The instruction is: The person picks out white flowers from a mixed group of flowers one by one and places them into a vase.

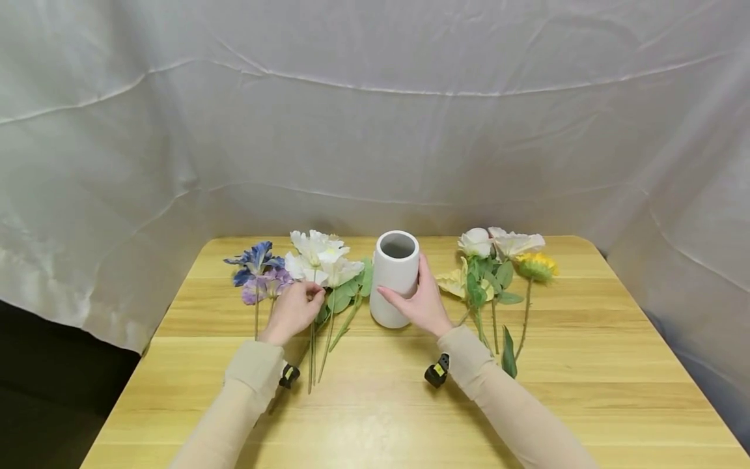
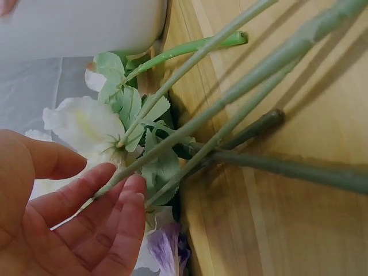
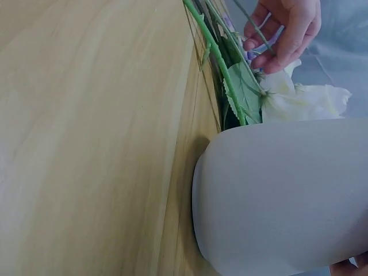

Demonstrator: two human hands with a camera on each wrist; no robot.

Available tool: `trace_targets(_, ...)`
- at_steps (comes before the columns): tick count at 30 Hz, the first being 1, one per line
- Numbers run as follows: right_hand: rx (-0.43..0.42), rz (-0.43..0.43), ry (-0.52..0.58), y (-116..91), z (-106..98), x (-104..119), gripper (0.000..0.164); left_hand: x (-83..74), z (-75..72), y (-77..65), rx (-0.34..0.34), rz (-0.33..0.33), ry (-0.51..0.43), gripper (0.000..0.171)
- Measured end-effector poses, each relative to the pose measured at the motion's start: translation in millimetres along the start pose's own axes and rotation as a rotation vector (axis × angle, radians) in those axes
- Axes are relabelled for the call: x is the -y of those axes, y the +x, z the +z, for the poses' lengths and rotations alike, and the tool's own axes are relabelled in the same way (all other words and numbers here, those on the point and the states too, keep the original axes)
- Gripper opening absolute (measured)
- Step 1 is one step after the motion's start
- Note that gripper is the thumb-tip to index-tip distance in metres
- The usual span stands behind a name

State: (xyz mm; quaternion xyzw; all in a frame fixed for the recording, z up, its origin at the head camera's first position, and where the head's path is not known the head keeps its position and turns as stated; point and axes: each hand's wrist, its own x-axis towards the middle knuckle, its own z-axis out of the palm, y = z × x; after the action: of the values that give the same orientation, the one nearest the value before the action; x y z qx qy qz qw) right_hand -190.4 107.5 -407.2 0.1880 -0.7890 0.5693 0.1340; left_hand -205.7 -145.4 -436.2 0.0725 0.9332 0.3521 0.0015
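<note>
A white cylindrical vase point(image 1: 391, 286) stands upright on the table, its mouth facing up. My right hand point(image 1: 423, 301) holds it from the right side, the thumb across its front. In the right wrist view the vase point(image 3: 282, 195) fills the lower right. My left hand point(image 1: 295, 307) is over the left flower group, beside the stems of white flowers point(image 1: 316, 251). In the left wrist view the left hand point(image 2: 75, 213) has loosely bent fingers touching a green stem point(image 2: 230, 95), with the thumb apart from them. Blue and purple flowers point(image 1: 256, 260) lie to its left.
Right of the vase lie a white rose point(image 1: 476, 242), a pale pink flower point(image 1: 515, 242), a yellow flower point(image 1: 537, 267) and a cream flower point(image 1: 452, 283) with leafy stems. Everything is on a wooden table point(image 1: 375, 417). A grey cloth point(image 1: 375, 143) hangs behind it.
</note>
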Motion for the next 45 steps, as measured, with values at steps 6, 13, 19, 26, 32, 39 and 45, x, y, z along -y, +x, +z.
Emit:
trace_targets(6,0.005,-0.013,0.002,-1,0,-3,0.08,-0.5,-3.3,-1.3,-0.03,0.008,-0.014,0.024)
trace_targets(13,0.008,-0.02,0.0,-1,0,-6,0.082,1.8,-8.0,-4.7,0.038,-0.011,-0.18,0.029)
trace_targets(19,0.007,-0.027,0.009,0,0,-8,0.081,3.0,-5.6,-6.4,0.081,-0.022,-0.315,0.033)
trace_targets(26,0.009,-0.034,0.009,-1,0,-11,0.082,-8.3,-11.9,-10.2,0.023,0.049,-0.368,0.033)
trace_targets(32,0.008,-0.025,0.009,-1,0,-10,0.082,-9.3,-12.2,-3.5,-0.037,0.098,-0.396,0.028)
trace_targets(39,0.01,-0.014,0.002,-2,0,-8,0.082,-30.8,-22.2,-1.7,-0.086,0.142,-0.5,0.038)
trace_targets(45,0.005,-0.012,0.003,-4,0,-9,0.082,-67.8,-38.2,-8.6,-0.16,0.202,-0.519,0.053)
